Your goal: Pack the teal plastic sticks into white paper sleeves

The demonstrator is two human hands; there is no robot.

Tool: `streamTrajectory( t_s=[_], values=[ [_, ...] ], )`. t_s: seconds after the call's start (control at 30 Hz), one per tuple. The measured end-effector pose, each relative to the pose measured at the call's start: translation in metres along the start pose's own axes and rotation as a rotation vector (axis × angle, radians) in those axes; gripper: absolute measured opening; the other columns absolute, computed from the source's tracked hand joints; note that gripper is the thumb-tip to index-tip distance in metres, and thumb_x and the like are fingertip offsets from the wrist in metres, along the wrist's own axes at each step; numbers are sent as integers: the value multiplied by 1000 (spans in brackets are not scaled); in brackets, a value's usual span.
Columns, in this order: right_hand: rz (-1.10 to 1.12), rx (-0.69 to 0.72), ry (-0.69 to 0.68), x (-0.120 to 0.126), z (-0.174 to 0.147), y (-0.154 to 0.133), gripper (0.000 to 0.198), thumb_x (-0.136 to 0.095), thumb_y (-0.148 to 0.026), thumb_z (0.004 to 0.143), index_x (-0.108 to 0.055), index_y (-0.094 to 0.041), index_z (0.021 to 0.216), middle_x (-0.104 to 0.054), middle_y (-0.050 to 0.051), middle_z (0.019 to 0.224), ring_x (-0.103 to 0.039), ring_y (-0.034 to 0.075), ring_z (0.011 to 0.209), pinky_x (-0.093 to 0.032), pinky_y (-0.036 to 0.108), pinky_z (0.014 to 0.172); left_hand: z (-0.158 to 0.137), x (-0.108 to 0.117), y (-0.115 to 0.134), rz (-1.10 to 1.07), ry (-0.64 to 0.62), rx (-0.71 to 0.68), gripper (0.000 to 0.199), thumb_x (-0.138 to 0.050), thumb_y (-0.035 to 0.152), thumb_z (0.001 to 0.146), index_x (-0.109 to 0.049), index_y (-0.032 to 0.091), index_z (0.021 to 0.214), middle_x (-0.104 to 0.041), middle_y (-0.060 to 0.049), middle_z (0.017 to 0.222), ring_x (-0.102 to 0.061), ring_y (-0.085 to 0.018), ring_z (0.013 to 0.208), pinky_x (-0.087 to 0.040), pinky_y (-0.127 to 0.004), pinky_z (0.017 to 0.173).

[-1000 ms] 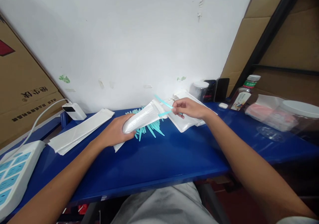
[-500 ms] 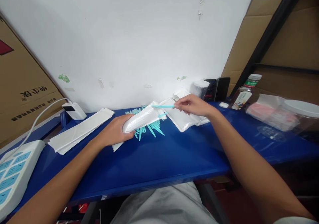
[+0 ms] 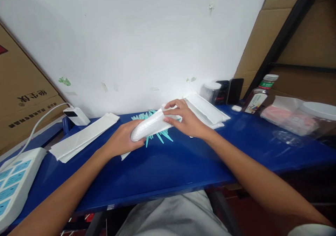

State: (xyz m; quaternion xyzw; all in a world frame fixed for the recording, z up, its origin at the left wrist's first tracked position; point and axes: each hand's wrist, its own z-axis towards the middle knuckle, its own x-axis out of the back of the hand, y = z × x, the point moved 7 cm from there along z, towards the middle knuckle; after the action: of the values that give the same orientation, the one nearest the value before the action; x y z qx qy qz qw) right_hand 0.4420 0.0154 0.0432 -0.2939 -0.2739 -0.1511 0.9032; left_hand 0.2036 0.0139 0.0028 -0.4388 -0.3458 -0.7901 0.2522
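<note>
A white bubble mailer (image 3: 151,124) is held at a slant over the table. My left hand (image 3: 124,138) is wrapped around its lower left end, bending it into a curve. My right hand (image 3: 181,117) is closed on the mailer's upper right end, thumb and fingers on the edge. Behind and below the mailer lies a loose pile of thin, pointed turquoise sticks (image 3: 164,137), partly covered by it. A bit of turquoise also shows beside my right fingers; whether they hold a stick there is hidden.
More white mailers (image 3: 207,107) lie right of the pile, and flat white ones (image 3: 84,138) at left. A power strip (image 3: 23,180) and a white power bank (image 3: 76,116) stand left. Jar (image 3: 212,93), phones (image 3: 234,91), bottle (image 3: 258,97) and pink-filled bag (image 3: 288,117) sit right.
My right hand has moved left onto the mailer's end. The turquoise stick it held half a second ago, reaching to the mailer's mouth, is no longer plainly visible. My left hand keeps its grip.
</note>
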Motion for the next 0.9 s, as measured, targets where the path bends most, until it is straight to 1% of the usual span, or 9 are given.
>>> streamTrajectory(
  t_s=[0.1,0.2,0.27,0.33,0.47,0.53,0.6,0.73,0.9],
  values=[
    [-11,-56,221,23,1,3,27,-63,-46,106,-81,-30,120,-67,10,127,-57,29,128,-48,47,108,-2,15,-8,-5,175,86,63,-74,46,83,-61,21,139,-73,-8,129,-70,-31,110,-56,-40,95],
    [17,-191,421,53,0,25,32,-57,-46,109,-80,-24,107,-72,11,117,-64,27,117,-53,39,96,-12,43,-20,-36,493,204,65,-74,53,85,-55,21,139,-68,-10,130,-67,-33,115,-57,-45,98],
    [24,-279,410,56,0,43,30,-58,-42,107,-78,-21,98,-75,11,111,-67,25,108,-53,35,90,-20,60,-25,-59,683,237,65,-71,54,88,-50,23,141,-63,-11,137,-63,-34,124,-55,-50,106],
    [29,-339,253,39,0,57,26,-61,-37,105,-77,-20,94,-78,10,105,-69,24,99,-52,33,85,-23,66,-26,-72,755,242,67,-70,56,90,-45,26,145,-58,-12,144,-59,-35,134,-50,-53,114],
    [-76,-335,-141,-21,-9,57,25,-65,-36,101,-75,-20,85,-77,6,92,-66,20,81,-46,31,74,-16,53,-28,-87,634,258,70,-69,58,91,-41,26,146,-58,-13,141,-59,-35,132,-50,-54,113],
    [-163,-354,-280,-48,-18,52,30,-69,-45,98,-71,-19,83,-75,5,88,-64,19,76,-42,30,67,-13,45,-24,-58,577,243,70,-69,58,90,-41,24,145,-58,-13,137,-59,-36,129,-51,-53,110],
    [-235,-380,-364,-68,-25,49,36,-72,-54,96,-69,-19,86,-75,7,93,-65,20,78,-39,30,65,-12,39,-20,-34,542,218,72,-71,58,89,-41,22,144,-58,-13,137,-58,-36,130,-50,-52,110],
    [-367,-400,-442,-80,-29,50,32,-72,-51,98,-67,-20,95,-76,9,104,-69,23,88,-39,30,67,-8,30,-16,-48,445,206,81,-77,58,85,-40,21,147,-58,-15,141,-57,-36,131,-50,-48,108],
    [-530,-403,-592,-71,-29,50,28,-63,-44,105,-68,-18,97,-76,13,106,-72,26,90,-37,32,64,-3,18,-17,-51,240,222,83,-76,60,83,-44,22,150,-65,-12,136,-64,-35,120,-54,-43,97]
  ],
)
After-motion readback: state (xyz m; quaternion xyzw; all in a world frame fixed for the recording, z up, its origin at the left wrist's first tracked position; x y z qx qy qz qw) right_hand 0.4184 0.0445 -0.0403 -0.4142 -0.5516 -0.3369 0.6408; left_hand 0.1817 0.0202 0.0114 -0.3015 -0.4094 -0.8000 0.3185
